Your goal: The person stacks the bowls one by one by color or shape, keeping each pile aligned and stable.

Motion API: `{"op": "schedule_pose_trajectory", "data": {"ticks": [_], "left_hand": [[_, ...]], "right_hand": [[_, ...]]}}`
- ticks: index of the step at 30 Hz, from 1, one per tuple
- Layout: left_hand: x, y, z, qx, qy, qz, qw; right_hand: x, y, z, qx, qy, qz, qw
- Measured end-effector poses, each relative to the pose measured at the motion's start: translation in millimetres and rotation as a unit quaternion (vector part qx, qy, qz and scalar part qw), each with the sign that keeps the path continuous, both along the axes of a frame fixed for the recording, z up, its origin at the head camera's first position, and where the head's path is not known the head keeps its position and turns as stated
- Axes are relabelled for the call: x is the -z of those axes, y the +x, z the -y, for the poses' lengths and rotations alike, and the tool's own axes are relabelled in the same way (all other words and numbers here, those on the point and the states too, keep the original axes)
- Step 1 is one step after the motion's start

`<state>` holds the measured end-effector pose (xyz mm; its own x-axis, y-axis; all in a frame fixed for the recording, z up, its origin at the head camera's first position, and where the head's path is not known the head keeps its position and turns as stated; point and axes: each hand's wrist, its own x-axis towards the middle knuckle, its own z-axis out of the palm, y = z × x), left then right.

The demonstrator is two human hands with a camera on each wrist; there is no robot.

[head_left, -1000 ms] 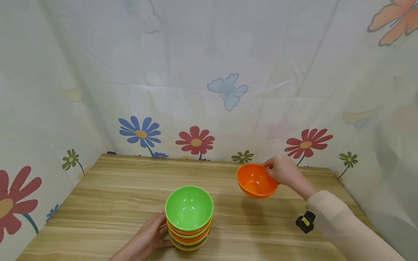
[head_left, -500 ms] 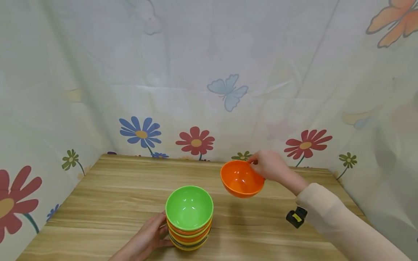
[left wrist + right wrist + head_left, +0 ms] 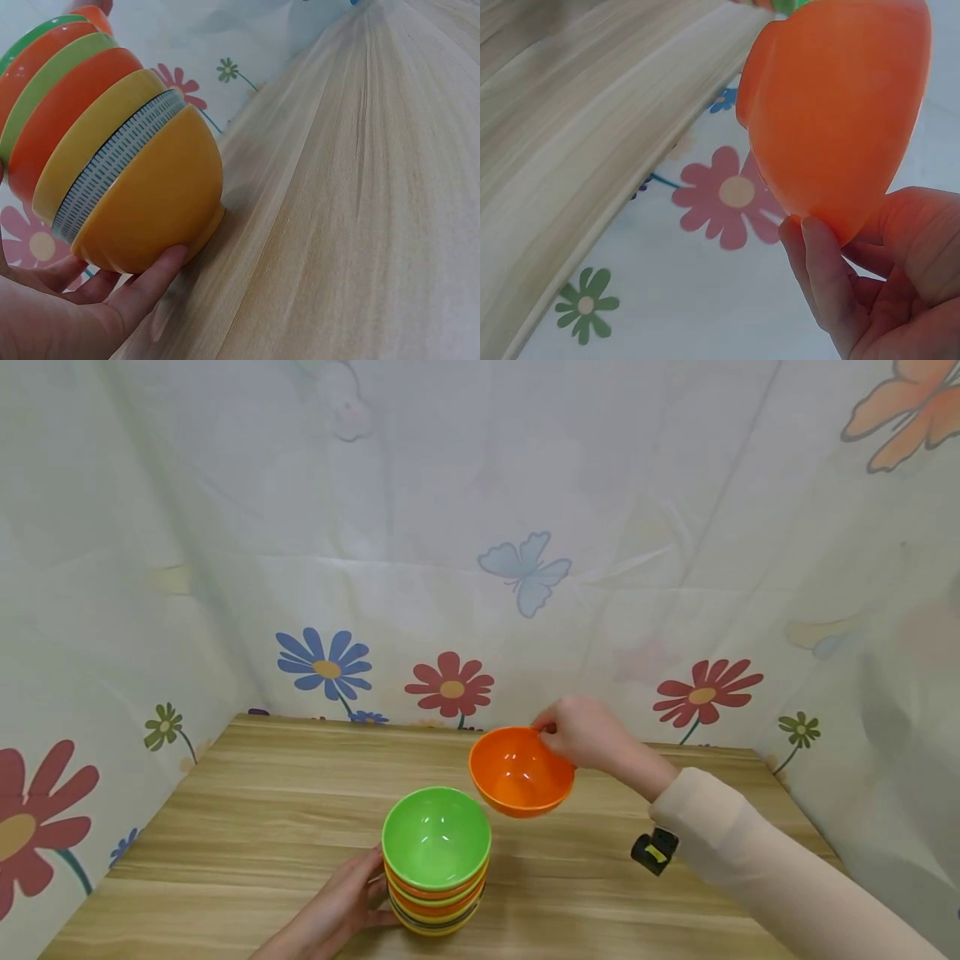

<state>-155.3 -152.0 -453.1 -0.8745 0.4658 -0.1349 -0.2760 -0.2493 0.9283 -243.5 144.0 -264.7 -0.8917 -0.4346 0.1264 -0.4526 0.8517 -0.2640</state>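
Observation:
An orange bowl (image 3: 521,772) hangs tilted above the table in the head view, its rim pinched by my right hand (image 3: 588,737). In the right wrist view, thumb and fingers grip the edge of that bowl (image 3: 840,112). Just left of it stands a stack of several nested bowls, topped by a green bowl (image 3: 437,839). My left hand (image 3: 341,902) holds the stack from its left side. The left wrist view shows a yellow bowl (image 3: 161,199) at the bottom, with a grey-patterned bowl (image 3: 120,161) above it; one finger lies against the yellow bowl near its base.
The wooden table (image 3: 300,793) runs back to a cloth backdrop (image 3: 420,568) printed with flowers and butterflies. A small black device with a yellow label (image 3: 655,852) is by the right sleeve (image 3: 720,827).
My right hand has carried the orange bowl leftward, close to the green bowl's right rim. The black device has moved left with the right arm. My left hand and the stack have stayed in place.

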Motion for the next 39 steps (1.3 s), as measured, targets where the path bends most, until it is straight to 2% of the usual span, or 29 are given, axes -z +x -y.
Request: {"op": "schedule_pose_trajectory", "data": {"ticks": [10,15,19,29,39], "left_hand": [[-1.5,0.0,-2.4,-0.012,-0.007,0.005,0.9999],[-2.8,0.6,-2.0,-0.008,-0.010,0.004,0.9999],[-3.3,1.3,-0.8,-0.007,-0.013,0.006,0.9999],[-2.5,-0.8,-2.9,-0.020,-0.013,0.019,0.9995],[-3.7,-2.3,-1.5,-0.009,-0.018,0.033,0.9992]], "right_hand": [[-4.3,8.2,24.7,-0.024,-0.008,-0.009,1.000],[-2.9,13.2,35.1,-0.044,-0.029,-0.015,0.999],[-0.6,16.7,42.1,-0.070,-0.041,-0.018,0.997],[11.6,24.2,57.0,-0.096,-0.062,0.001,0.993],[26.6,26.3,65.6,-0.083,-0.071,0.019,0.994]]}}
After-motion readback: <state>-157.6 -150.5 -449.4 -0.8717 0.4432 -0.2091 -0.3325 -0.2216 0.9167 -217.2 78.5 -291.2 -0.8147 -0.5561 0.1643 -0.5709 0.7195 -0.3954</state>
